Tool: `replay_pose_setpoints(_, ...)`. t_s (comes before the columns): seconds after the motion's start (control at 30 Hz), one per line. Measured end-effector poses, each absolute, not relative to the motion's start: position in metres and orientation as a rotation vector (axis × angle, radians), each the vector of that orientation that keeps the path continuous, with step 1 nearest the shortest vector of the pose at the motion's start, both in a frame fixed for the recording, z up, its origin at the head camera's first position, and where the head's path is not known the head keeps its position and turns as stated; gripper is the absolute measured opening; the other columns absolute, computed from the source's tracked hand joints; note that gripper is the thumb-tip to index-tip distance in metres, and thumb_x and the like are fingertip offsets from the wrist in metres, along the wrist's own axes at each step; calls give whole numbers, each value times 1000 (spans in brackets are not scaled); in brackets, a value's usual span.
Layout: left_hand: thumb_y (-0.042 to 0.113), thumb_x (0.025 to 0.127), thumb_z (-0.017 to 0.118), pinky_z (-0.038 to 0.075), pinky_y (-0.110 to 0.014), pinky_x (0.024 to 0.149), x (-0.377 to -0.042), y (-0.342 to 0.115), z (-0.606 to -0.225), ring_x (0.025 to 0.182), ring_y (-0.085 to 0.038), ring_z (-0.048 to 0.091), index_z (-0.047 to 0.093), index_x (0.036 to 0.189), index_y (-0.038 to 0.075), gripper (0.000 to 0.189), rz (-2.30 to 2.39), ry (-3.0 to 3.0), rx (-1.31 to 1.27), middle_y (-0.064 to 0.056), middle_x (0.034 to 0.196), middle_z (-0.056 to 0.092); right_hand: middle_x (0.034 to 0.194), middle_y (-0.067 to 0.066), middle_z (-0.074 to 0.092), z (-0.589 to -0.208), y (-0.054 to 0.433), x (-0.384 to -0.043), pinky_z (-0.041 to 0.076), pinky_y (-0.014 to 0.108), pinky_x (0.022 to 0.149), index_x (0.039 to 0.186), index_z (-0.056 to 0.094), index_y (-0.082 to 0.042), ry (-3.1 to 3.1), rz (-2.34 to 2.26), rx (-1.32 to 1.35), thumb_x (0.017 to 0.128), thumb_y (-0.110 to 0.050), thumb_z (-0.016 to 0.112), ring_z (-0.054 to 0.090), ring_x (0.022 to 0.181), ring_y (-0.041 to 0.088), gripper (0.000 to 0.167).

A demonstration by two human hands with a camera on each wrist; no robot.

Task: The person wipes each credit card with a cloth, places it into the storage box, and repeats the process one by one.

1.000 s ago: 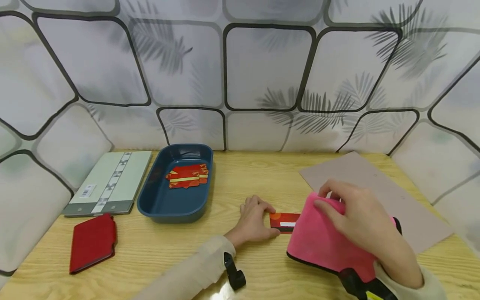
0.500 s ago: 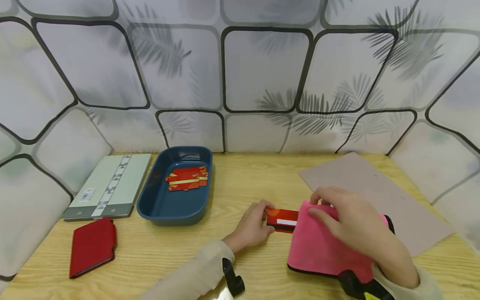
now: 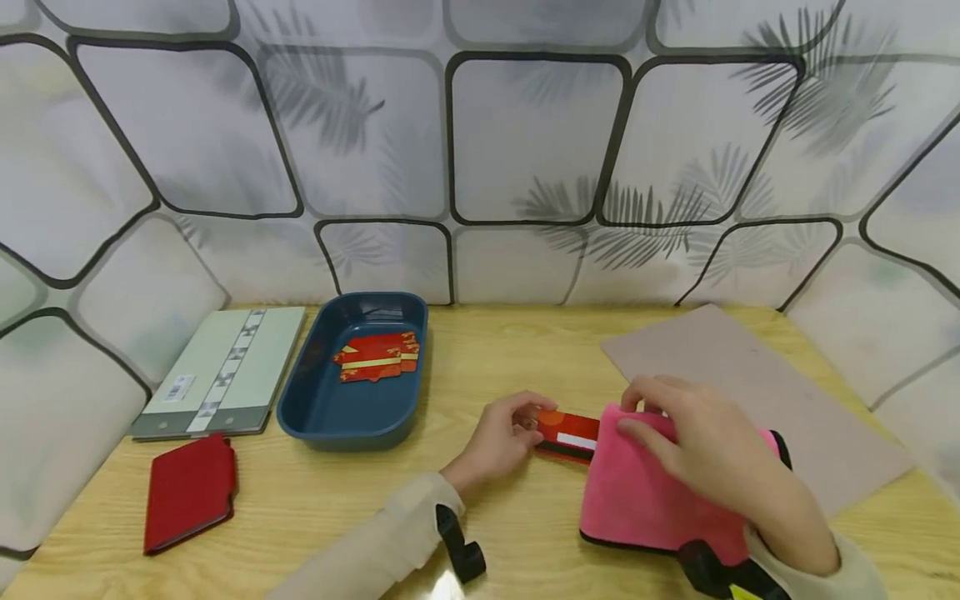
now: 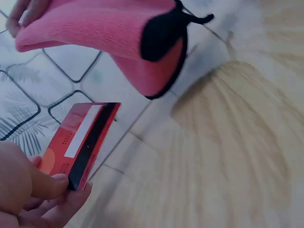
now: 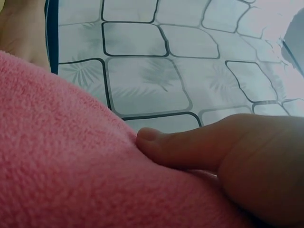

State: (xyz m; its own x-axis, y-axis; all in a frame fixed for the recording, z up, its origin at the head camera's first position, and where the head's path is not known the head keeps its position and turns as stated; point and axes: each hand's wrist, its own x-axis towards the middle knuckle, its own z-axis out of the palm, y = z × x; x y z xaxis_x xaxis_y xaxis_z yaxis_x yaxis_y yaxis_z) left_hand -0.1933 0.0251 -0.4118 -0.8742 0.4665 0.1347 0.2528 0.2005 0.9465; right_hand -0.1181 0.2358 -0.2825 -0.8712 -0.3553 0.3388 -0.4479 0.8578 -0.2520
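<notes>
My left hand [image 3: 498, 442] pinches the left end of a red card [image 3: 570, 433] with a white strip and a black magnetic stripe. In the left wrist view the thumb lies on the card's striped face and the card [image 4: 83, 137] is tilted, apart from the cloth. My right hand [image 3: 720, 458] grips the top edge of a pink fleecy cloth [image 3: 637, 492] with black edging. The thumb [image 5: 166, 145] presses into the cloth in the right wrist view; the other fingers are mostly hidden there. From the head, the cloth overlaps the card's right end.
A blue tray [image 3: 330, 417] holding several red-and-gold cards [image 3: 373, 357] stands left of my hands. Farther left lie a pale green folder [image 3: 221, 375] and a red notebook [image 3: 189, 493]. Behind the right hand is a flat greyish-brown sheet [image 3: 735, 375]. A patterned wall [image 3: 525, 150] closes off the back.
My left hand has taken hold of the card, which lay on the table, and raised and tilted it. The right hand has shifted slightly left and down with the cloth.
</notes>
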Motion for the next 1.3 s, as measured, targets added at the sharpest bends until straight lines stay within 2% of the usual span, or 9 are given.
replay_pose_setpoints(0.2,-15,86,59,53,-23,72,-195,21,-396,83,-15,58,59,123,-2,39,1907,2001,467,-10,97,59,76,-16,53,-284,236,-117,36,22,56,89,62,-27,-2757,479,605,77,-22,80,40,63,1,23)
replay_pose_setpoints(0.37,-13,86,61,56,-25,73,-193,17,-379,81,-11,59,56,126,-6,41,1972,1880,394,-7,94,60,79,-14,56,-285,234,-118,40,24,59,90,63,-25,-2770,478,597,77,-21,80,44,65,2,22)
replay_pose_setpoints(0.63,-8,87,63,55,-24,75,-186,16,-361,86,-11,58,57,127,-1,41,1974,1802,448,-7,100,62,86,-11,64,-287,232,-122,44,27,63,89,63,-25,-2772,502,581,78,-20,80,50,71,5,21)
replay_pose_setpoints(1.0,-8,88,61,54,-23,79,-178,15,-345,87,-12,60,59,125,-4,37,1891,1833,607,-23,112,63,79,-13,63,-294,229,-130,47,29,62,87,66,-23,-2649,518,604,74,-15,82,54,70,6,22)
replay_pose_setpoints(1.3,-11,88,58,57,-28,78,-179,13,-345,87,-12,63,57,126,-6,38,1876,1789,696,-25,115,63,80,-9,67,-306,210,-134,54,31,66,86,68,-18,-2520,575,690,72,-13,83,61,72,7,21)
